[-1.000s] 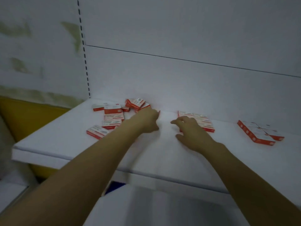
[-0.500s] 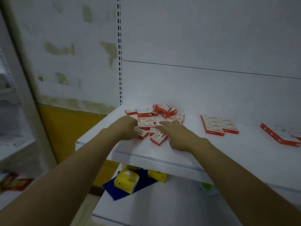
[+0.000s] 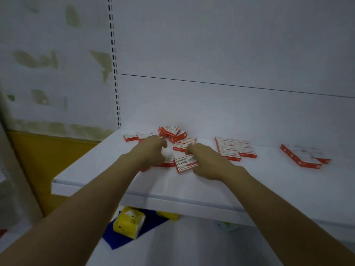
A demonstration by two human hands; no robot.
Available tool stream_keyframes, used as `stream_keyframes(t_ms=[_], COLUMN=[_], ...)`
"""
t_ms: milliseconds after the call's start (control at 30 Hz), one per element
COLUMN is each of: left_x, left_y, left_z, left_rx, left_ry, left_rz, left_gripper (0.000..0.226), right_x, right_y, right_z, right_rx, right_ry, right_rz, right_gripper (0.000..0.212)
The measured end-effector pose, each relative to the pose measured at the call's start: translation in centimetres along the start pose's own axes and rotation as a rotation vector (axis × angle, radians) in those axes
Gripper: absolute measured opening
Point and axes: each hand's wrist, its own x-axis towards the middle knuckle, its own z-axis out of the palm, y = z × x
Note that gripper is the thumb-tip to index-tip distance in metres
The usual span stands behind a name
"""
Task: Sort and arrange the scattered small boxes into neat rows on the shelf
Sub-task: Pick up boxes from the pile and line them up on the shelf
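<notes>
The left hand [image 3: 151, 151] lies knuckles-up on the shelf [image 3: 278, 185], its fingers curled down over the scattered boxes [image 3: 173, 134] that spread beneath and beyond it. I cannot tell whether it grips one. Just to its right, the front box [image 3: 186, 163] lies tilted, pinched between the fingers and thumb of the right hand [image 3: 208, 160]. Just right of that hand sits a neat block of boxes [image 3: 235, 148], and well beyond that lies another group [image 3: 303, 156].
</notes>
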Motion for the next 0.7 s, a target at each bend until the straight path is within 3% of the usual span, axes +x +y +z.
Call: stream_keyframes(t_ms=[333, 533, 700], left_x=[5.5, 7.9, 10.0], left_y=[9.0, 12.8, 13.9], left_z=[4.0, 6.0, 7.8], left_rx=[-0.159, -0.3, -0.368], left_ry=[-0.003, 0.144, 0.264], left_rz=[0.238, 0.322, 0.286], left_gripper=[0.074, 0.051, 0.043], right_x=[-2.5, -2.6, -1.5], right_y=[9.3, 13.2, 15.3], right_z=[-1.7, -1.5, -1.1], right_rx=[0.034, 0.067, 0.117], right_ry=[0.194, 0.32, 0.41], right_rz=[0.201, 0.257, 0.25], right_gripper=[0.04, 0.041, 0.042])
